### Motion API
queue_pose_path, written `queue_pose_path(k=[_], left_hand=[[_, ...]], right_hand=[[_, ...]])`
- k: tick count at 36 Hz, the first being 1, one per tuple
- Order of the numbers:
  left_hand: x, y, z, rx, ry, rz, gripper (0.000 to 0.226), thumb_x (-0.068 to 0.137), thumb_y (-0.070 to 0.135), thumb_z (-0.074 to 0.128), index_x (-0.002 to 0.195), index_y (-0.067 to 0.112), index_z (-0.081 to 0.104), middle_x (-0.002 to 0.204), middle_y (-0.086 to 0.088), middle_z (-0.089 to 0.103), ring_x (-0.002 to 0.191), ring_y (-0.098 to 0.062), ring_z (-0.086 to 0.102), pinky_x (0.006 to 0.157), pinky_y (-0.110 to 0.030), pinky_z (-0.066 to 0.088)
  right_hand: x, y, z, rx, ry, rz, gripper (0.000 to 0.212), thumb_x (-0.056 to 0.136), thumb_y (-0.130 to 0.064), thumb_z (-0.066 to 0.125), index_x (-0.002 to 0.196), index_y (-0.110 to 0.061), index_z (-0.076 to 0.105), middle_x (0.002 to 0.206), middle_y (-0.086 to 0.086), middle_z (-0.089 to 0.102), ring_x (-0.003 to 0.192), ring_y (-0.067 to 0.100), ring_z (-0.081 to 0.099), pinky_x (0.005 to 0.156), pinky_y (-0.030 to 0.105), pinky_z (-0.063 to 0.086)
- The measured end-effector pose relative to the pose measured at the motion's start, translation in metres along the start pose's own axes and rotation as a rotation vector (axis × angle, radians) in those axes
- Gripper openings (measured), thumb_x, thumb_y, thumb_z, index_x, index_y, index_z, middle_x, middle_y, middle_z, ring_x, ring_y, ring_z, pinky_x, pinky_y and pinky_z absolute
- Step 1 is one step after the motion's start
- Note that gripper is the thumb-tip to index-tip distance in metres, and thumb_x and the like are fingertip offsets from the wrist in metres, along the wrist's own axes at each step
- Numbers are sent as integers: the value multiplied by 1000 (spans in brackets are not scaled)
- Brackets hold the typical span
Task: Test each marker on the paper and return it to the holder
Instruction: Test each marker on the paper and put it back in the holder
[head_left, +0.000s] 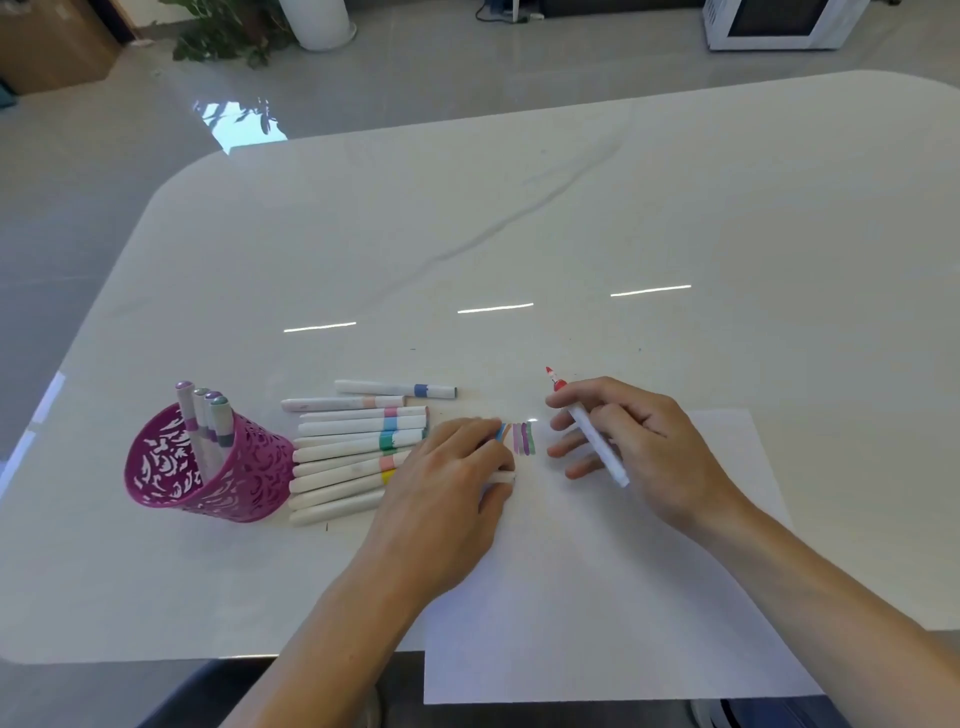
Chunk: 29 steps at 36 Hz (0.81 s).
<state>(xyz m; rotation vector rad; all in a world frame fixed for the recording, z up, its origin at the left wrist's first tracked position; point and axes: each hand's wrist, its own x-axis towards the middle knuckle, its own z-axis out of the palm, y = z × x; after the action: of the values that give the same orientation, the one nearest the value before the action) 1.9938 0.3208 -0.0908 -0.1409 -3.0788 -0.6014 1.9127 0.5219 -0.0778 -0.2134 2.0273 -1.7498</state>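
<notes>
My right hand (641, 447) grips an uncapped white marker (597, 444) with its red tip pointing up and away, above the top edge of the white paper (597, 597). My left hand (447, 483) rests on the paper's left corner, fingers closed on a white cap or marker end (501, 476). Several short colour strokes (519, 438) lie on the paper between my hands. A row of white markers (348, 452) lies on the table left of my left hand. The pink cut-out holder (208, 467) stands further left with several markers in it.
The white table (467, 234) has a rounded far-left corner and its near edge runs just under my forearms; the paper overhangs it. On the floor beyond are a potted plant (228, 31) and a white appliance (779, 23).
</notes>
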Motion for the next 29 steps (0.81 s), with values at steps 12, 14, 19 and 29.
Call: queue_pose_path(k=[12, 14, 19, 29], left_hand=[[-4, -1, 2, -1, 3, 14, 11, 90, 25, 66, 101, 23, 67, 140, 4, 56, 134, -15, 43, 107, -28, 39], [-3, -1, 2, -2, -4, 18, 12, 90, 24, 65, 102, 22, 67, 142, 5, 55, 136, -15, 43, 109, -25, 34], [-4, -1, 2, -16, -18, 10, 13, 92, 25, 63, 104, 23, 66, 145, 7, 52, 139, -12, 40, 110, -23, 31], [-4, -1, 1, -4, -45, 10, 12, 94, 28, 61, 105, 26, 65, 146, 13, 50, 140, -7, 36, 109, -17, 22]], right_hand=[[8, 11, 7, -113, 11, -79, 23, 90, -7, 76, 104, -25, 70, 85, 0, 68, 74, 16, 69, 71, 32, 63], [8, 10, 8, -88, 25, -82, 12, 93, -16, 74, 101, -23, 68, 79, -4, 65, 70, 19, 67, 66, 28, 60], [6, 10, 10, -30, 47, -47, 21, 103, -24, 60, 88, -16, 71, 71, 9, 63, 60, 21, 59, 59, 34, 52], [4, 15, 11, -18, 142, -40, 10, 93, -6, 70, 85, -4, 63, 70, 12, 74, 65, 30, 72, 65, 43, 61]])
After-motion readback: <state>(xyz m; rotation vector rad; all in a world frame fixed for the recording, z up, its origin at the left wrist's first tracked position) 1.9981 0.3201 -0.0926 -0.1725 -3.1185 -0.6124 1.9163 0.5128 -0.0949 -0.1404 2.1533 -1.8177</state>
